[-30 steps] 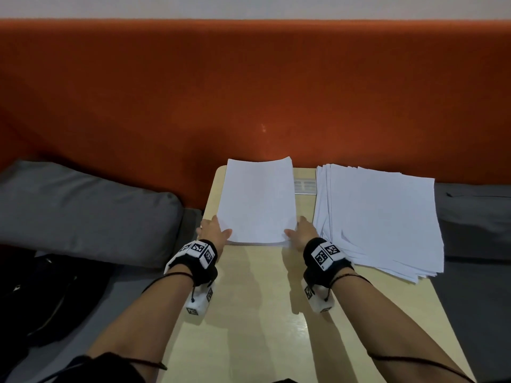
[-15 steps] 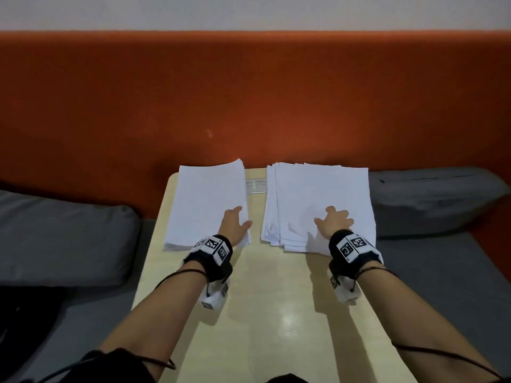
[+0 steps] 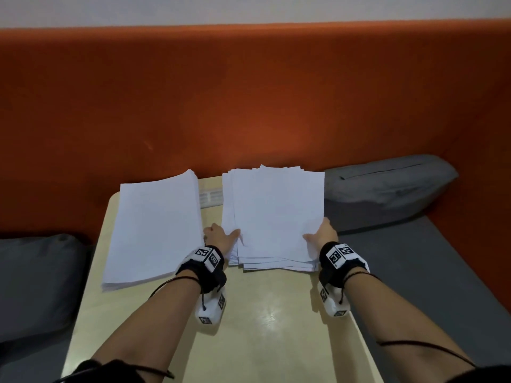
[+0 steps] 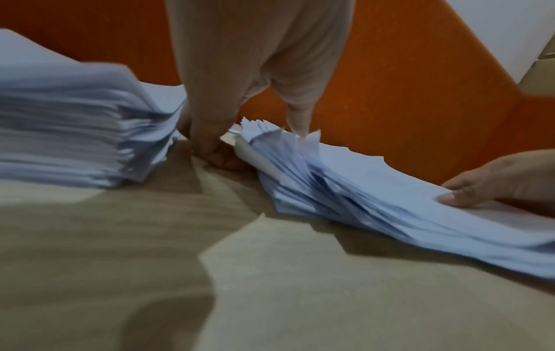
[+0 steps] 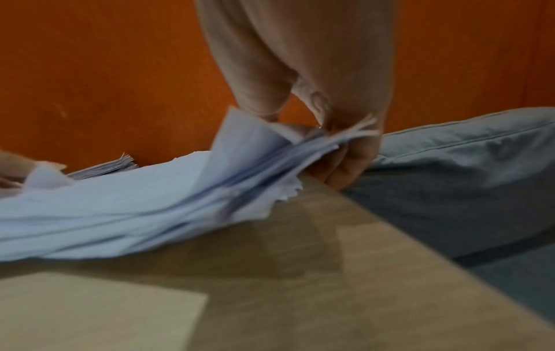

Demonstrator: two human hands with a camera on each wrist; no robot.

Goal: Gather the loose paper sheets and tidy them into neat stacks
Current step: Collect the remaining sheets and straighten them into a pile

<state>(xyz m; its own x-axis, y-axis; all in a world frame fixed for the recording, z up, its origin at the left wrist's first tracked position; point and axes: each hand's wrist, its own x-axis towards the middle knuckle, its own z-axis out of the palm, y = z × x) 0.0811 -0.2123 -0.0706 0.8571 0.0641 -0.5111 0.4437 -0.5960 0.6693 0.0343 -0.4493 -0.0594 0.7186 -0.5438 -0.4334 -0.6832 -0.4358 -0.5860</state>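
Two piles of white paper lie on a small pale wooden table (image 3: 276, 313). The left stack (image 3: 157, 230) is squared up and nobody touches it; it also shows as the tall stack (image 4: 69, 133). The right pile (image 3: 276, 217) is loose, with fanned edges (image 4: 345, 190). My left hand (image 3: 221, 237) grips that pile's left side, thumb on top and fingers (image 4: 216, 154) curled under the edge. On the right side my right hand (image 3: 320, 236) pinches the pile (image 5: 150, 197), lifting the edge at the table's rim, fingers (image 5: 345, 163) under it.
An orange upholstered backrest (image 3: 249, 106) rises right behind the table. Grey cushions lie on both sides: one at the left (image 3: 38, 280), one at the right (image 3: 387, 189). The right pile reaches the table's right edge. A small white label (image 3: 211, 196) sits between the stacks.
Both hands left the left stack and moved to the right pile. The left hand went from the left stack's corner to the loose pile's left edge; the right hand slid to its right edge and took hold.
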